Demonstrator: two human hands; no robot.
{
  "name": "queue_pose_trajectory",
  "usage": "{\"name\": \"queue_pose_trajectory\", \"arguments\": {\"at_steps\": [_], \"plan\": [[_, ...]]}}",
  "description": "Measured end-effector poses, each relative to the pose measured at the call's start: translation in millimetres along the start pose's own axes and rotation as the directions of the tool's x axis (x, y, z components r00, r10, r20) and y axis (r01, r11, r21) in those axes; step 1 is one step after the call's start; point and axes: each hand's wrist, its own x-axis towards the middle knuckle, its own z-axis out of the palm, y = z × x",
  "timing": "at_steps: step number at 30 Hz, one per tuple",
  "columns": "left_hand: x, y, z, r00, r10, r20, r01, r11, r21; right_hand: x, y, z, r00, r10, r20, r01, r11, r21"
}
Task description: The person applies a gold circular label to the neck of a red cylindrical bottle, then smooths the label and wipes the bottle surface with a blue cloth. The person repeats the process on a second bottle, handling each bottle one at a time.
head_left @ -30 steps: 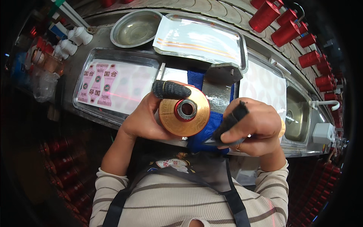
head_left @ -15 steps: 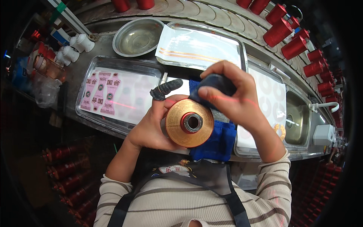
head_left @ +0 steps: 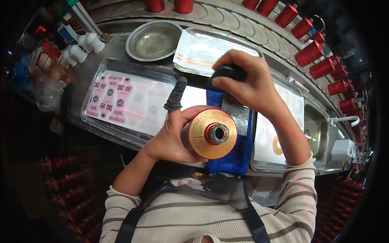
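Note:
A red bottle (head_left: 202,150) sits in my left hand (head_left: 168,139), its open neck facing up toward me. A gold ring-shaped label covers its shoulder. The fingers wrap round its left side; the index finger, in a dark finger cot (head_left: 176,95), sticks up off it. My right hand (head_left: 253,83) is closed on a dark pad (head_left: 231,73), raised beyond the bottle and apart from it. What the pad is made of I cannot tell. Below the bottle, at the counter's front edge, lies a folded blue cloth (head_left: 235,156).
On the left, a metal tray (head_left: 133,65) holds pink label sheets (head_left: 109,97). Behind stand a metal bowl (head_left: 152,42) and a tray with gold strips (head_left: 196,60). A ring-label sheet (head_left: 267,137) and sink (head_left: 318,139) are right. Red bottles (head_left: 310,54) line the conveyor (head_left: 227,18).
My right hand has lifted the dark pad off the bottle's rim, up and away. My left hand has shifted the bottle slightly right, and its index finger now points more upright.

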Motion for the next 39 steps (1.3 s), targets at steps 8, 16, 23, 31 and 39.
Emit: {"name": "queue_pose_trajectory", "arguments": {"at_steps": [8, 16, 23, 31, 39], "plan": [[1, 1, 28, 0.96, 0.136, -0.243, -0.079, 0.971, 0.228, -82, -15, -2, 0.916, -0.343, -0.207, 0.259, 0.901, -0.347], [21, 1, 63, 0.784, 0.263, -0.561, -0.011, 0.911, 0.412, -113, -54, 51, 0.871, -0.437, -0.225, 0.373, 0.886, -0.276], [28, -24, 76, 0.713, 0.204, -0.671, -0.099, 0.977, 0.191, -91, -47, 80, 0.839, -0.538, -0.089, 0.51, 0.832, -0.219], [16, -28, 72, 0.736, 0.337, -0.587, -0.137, 0.923, 0.358, -117, -47, 48, 0.91, -0.329, -0.251, 0.287, 0.939, -0.19], [2, -23, 21, 0.947, 0.166, -0.276, -0.149, 0.985, 0.083, -118, -36, 32, 0.944, -0.12, -0.308, 0.106, 0.992, -0.063]]}}
